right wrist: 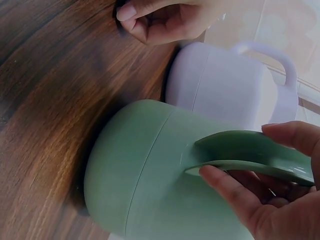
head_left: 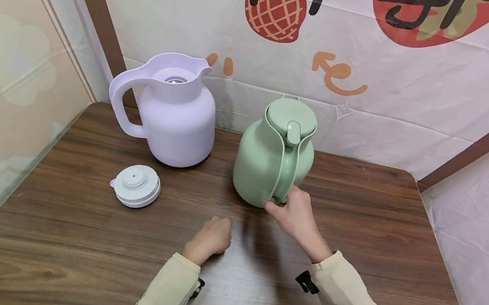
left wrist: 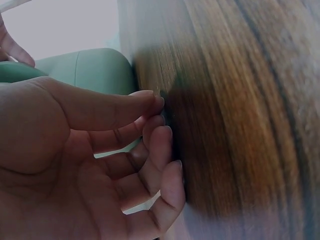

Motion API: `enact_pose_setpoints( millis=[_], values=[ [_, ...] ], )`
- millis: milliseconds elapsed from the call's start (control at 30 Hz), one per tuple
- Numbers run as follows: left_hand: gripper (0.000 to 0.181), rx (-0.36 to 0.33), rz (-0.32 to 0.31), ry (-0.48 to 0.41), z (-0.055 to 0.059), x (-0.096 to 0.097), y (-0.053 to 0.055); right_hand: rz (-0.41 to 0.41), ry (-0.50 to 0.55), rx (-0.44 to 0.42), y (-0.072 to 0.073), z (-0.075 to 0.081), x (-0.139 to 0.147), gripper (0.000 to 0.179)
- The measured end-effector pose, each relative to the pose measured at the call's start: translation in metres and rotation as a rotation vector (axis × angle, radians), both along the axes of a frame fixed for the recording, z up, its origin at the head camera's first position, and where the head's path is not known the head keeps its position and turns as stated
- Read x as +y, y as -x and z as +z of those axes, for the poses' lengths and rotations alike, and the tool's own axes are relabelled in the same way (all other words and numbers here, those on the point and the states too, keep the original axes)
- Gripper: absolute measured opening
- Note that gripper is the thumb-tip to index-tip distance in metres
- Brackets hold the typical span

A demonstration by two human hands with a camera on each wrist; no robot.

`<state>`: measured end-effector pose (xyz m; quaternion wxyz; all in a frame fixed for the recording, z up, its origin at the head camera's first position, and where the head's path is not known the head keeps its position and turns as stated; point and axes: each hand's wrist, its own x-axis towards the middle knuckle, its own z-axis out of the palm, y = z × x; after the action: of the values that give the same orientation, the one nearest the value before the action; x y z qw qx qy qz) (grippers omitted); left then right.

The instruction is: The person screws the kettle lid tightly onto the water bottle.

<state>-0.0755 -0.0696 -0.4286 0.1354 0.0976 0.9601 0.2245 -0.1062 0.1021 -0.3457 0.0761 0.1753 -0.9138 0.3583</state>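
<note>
Jug (head_left: 256, 165), round-bodied, pale green, stands on the brown wood-grain counter (head_left: 68, 252), its handle (head_left: 287, 172) pinched in my right hand (head_left: 296, 215); left hand (head_left: 212, 234) loosely curled, empty. I judge this handle-gripping; next move needs steady hold.

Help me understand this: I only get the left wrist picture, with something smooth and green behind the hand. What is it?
Observer: It is a green jug, and the head view shows a lid sitting in its top.
Operator: And the right hand, just peeking in at my edge: does it hold anything?
Observer: Yes, the right wrist view shows its thumb and fingers gripping the jug's handle.
Operator: Is there another jug around that I can't see?
Observer: Yes, in the head view a lilac jug stands to the left of the green one, its top uncovered.
</note>
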Motion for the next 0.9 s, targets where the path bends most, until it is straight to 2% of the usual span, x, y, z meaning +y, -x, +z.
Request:
enact_pose_setpoints(
  millis=[233,267,467,500,700,900],
  values=[
    [0.021,-0.013,0.010,0.004,0.001,0.000,0.000,-0.011,0.008,-0.031,0.000,0.001,0.006,0.020],
    [0.021,-0.007,0.003,0.000,-0.005,-0.001,0.001,-0.008,0.012,-0.035,0.000,0.001,0.007,0.021],
    [0.021,-0.022,0.018,-0.018,-0.006,-0.001,0.002,0.017,0.040,-0.029,0.001,-0.001,0.012,0.025],
    [0.021,-0.035,0.027,-0.019,-0.001,-0.001,0.000,0.018,0.044,-0.027,0.001,-0.001,0.012,0.025],
    [0.022,-0.037,0.025,-0.021,-0.001,-0.002,-0.001,0.010,0.066,-0.038,0.000,-0.003,0.015,0.025],
    [0.021,-0.017,0.021,-0.027,-0.002,-0.002,-0.001,0.004,0.065,0.009,0.001,-0.004,0.016,0.022]
  ],
)
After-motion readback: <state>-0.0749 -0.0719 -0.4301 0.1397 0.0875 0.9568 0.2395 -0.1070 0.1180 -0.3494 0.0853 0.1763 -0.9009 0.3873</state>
